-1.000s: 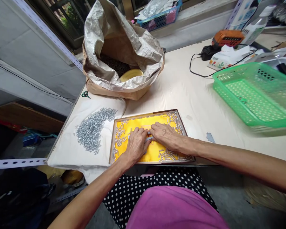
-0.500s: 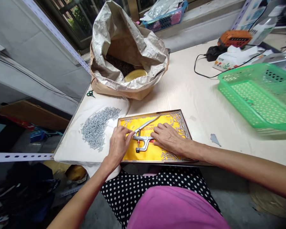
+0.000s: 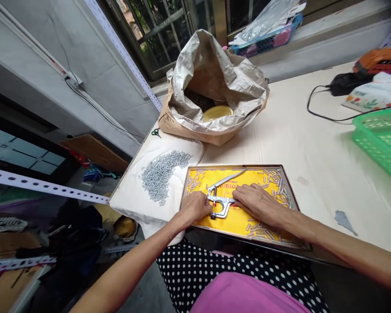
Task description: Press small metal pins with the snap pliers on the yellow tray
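A silver hand press tool (image 3: 222,201) with a long lever lies in a shallow yellow tray (image 3: 203,220) with a brown frame, at the table's near edge. My left hand (image 3: 195,206) rests at the tool's left end, fingers curled and pinched close to its head; what they pinch is too small to see. My right hand (image 3: 259,203) lies flat on the tool's right part, fingers stretched toward its body. Several small metal pins (image 3: 273,181) are scattered about the tray's edges.
A heap of small metal pins (image 3: 161,174) lies on a white cloth (image 3: 133,198) left of the tray. Behind stands an open paper sack (image 3: 215,87) with a yellow bowl (image 3: 217,113) inside. A green basket (image 3: 382,137) is at right, with a black cable (image 3: 329,117) and small scissors (image 3: 155,132) nearby.
The tool's lever came into view as my left hand slid off it to the left and then returned to its head. The camera turned left; the basket moved to the frame's edge.
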`<state>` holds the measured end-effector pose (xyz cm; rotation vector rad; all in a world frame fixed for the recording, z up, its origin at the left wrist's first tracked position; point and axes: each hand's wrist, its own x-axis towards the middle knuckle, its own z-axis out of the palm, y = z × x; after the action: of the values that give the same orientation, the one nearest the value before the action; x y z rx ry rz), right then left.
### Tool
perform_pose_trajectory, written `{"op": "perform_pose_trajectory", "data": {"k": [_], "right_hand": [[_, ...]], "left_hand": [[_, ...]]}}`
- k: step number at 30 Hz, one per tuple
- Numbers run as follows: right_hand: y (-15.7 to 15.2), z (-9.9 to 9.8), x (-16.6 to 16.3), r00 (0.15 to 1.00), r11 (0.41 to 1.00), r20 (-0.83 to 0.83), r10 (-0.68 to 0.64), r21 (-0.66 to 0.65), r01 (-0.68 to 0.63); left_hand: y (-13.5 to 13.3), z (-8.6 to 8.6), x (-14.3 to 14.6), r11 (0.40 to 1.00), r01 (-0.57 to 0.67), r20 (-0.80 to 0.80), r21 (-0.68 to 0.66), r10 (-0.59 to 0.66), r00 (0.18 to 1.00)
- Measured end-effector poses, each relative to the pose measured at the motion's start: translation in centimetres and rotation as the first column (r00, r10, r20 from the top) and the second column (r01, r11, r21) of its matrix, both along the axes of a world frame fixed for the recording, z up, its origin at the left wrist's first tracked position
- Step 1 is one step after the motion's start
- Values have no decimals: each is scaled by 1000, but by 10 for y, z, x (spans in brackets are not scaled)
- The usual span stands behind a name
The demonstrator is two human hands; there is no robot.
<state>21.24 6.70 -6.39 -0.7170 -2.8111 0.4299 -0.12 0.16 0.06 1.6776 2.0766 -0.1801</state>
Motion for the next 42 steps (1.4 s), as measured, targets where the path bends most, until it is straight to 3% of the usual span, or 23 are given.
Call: {"op": "perform_pose_trajectory", "data": {"k": [4, 7, 9, 11, 14, 18, 21, 31, 42], "right_hand": [[-1, -9, 0, 999, 999, -42, -14, 31, 16], [-2, -14, -1, 997, 997, -66, -36, 65, 40], [-3, -15, -2, 996, 995, -77, -41, 88, 48], [-4, -14, -2, 995, 992, -89, -43, 111, 53], [-6, -13, -4, 992, 988, -111, -58, 137, 73], [-7, -15, -4, 988, 984, -128, -84, 146, 103], [-8, -17, -4, 986, 983, -139, -95, 145, 116], [-8, -15, -5, 983, 979, -146, -115, 152, 137], [-7, -15, -6, 984, 981, -136, -112, 145, 132]], "left_hand": [[-5, 17, -11, 985, 51, -121, 166, -31, 992], [7, 23, -40, 937, -23, -151, 349, 81, 985], [24, 20, -67, 876, -135, -152, 463, 228, 962], [43, 10, -92, 844, -314, -57, 434, 374, 926], [69, -10, -115, 820, -384, -27, 423, 436, 900], [89, -32, -119, 816, -399, -1, 418, 440, 898], [96, -37, -119, 834, -379, 27, 401, 402, 915], [88, -25, -135, 928, -256, 19, 272, 261, 965], [61, -15, -124, 912, -189, -32, 363, 215, 976]]}}
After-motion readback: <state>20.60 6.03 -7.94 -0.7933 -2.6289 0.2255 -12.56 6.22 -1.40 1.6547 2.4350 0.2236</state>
